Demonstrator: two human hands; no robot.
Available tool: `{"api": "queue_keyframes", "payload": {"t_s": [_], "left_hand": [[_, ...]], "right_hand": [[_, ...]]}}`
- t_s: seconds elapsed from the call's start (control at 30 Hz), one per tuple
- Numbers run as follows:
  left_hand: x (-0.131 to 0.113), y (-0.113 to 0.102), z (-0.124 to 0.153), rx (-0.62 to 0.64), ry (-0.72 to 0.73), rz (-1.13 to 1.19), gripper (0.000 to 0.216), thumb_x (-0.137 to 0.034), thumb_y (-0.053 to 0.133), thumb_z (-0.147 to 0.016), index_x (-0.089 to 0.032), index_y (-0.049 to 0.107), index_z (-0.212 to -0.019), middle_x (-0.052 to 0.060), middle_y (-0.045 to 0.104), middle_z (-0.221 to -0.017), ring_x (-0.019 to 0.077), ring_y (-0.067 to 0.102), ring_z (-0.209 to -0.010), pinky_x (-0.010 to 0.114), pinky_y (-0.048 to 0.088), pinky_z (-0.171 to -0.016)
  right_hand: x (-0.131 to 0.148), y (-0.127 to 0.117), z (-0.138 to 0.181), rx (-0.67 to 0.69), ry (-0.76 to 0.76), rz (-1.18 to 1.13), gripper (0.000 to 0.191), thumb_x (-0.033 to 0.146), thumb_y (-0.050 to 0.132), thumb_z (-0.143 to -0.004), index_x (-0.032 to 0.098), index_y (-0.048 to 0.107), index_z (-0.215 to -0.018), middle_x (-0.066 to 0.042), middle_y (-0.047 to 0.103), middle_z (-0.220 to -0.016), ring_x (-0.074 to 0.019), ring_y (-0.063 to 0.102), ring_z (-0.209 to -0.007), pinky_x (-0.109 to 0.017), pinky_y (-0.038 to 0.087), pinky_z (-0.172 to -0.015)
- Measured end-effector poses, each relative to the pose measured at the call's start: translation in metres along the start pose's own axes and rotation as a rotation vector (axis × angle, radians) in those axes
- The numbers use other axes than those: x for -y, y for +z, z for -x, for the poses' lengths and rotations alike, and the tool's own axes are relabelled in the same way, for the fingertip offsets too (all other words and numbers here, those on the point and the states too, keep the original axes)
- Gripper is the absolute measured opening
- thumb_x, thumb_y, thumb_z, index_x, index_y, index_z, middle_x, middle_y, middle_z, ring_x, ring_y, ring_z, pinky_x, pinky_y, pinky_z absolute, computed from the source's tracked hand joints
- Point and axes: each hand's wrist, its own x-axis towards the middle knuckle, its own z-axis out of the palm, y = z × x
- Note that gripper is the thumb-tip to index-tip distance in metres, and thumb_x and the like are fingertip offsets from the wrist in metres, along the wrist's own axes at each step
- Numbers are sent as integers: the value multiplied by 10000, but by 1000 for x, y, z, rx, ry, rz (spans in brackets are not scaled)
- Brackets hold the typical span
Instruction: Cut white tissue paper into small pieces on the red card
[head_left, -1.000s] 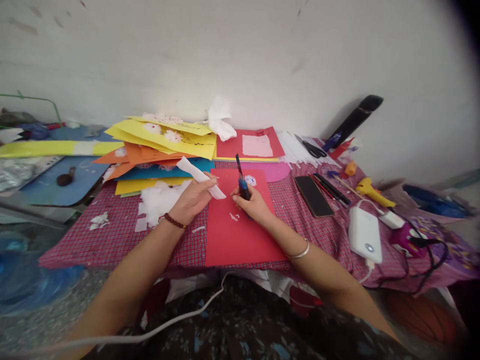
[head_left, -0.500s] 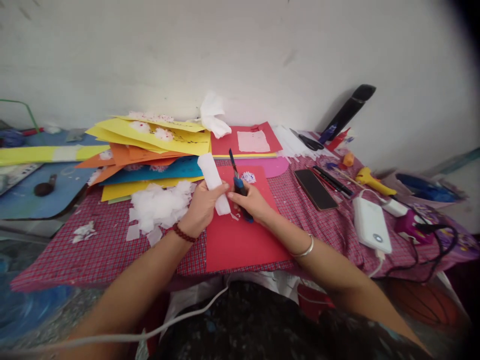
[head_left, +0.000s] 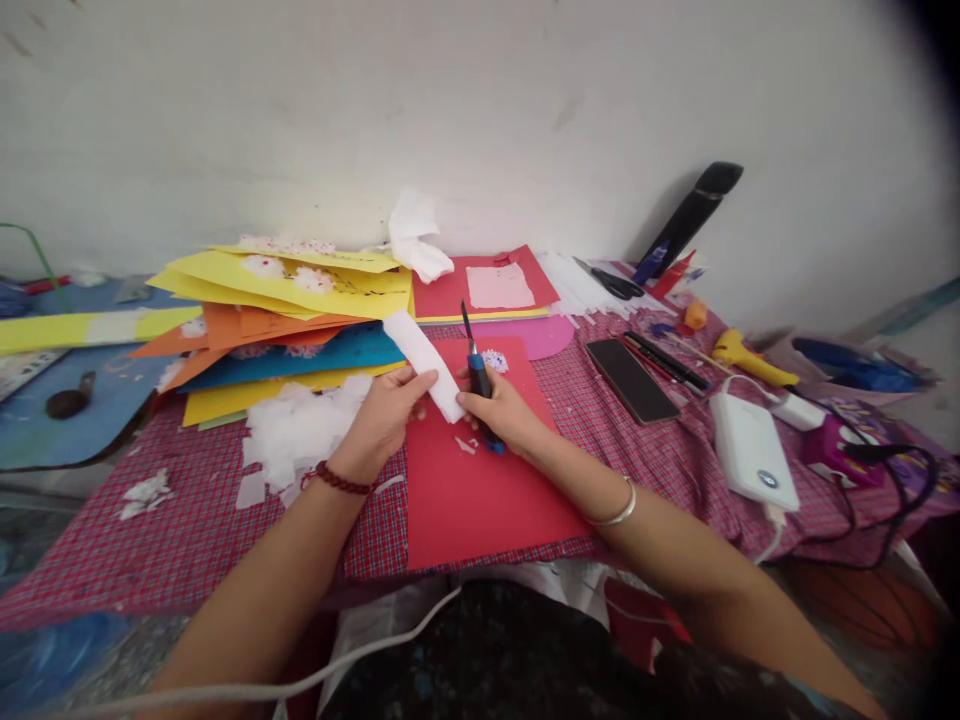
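My left hand [head_left: 382, 420] pinches a folded strip of white paper [head_left: 427, 360] and holds it tilted above a red card sheet [head_left: 480, 490]. My right hand [head_left: 499, 410] is closed round small blue-handled scissors [head_left: 476, 375], blades pointing up and away, right beside the strip's lower end. Small white snippets [head_left: 465, 445] lie on the red sheet under both hands. A small white and blue paper flower [head_left: 495, 360] rests at the sheet's far edge.
A heap of white paper scraps [head_left: 300, 425] lies left, behind it a stack of yellow, orange and blue card [head_left: 285, 310]. To the right lie a phone [head_left: 632, 367], pens [head_left: 667, 360], a white power bank [head_left: 754, 452], a yellow glue gun [head_left: 742, 355] and black scissors [head_left: 615, 285].
My left hand turned the white strip and brought it against the scissors in my right hand. The view shifted slightly, so the table sits a little lower and to the right.
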Motion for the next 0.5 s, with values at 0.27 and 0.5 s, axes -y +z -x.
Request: {"api": "queue_keyframes", "payload": {"t_s": [0.27,0.5], "left_hand": [[-29,-21,-11,-266,67,241,141,-66,712,-717,-131,626,-807,-4,674,-710,85,609,-556,166,471,-461],[-26,-26,-14,-201,-94,357,93,-125,668,-807,-134,579,-784,-15,622,-600,66,540,-465,152,303,-362]], "right_hand": [[15,-35,20,289,103,-99,473,494,644,-871,192,525,-1215,-12,657,-845,-112,614,-584,-245,512,-524],[13,-49,35,697,407,-178,612,675,569,-877,167,566,-1218,-37,667,-774,-131,645,-547,-239,535,-490]]}}
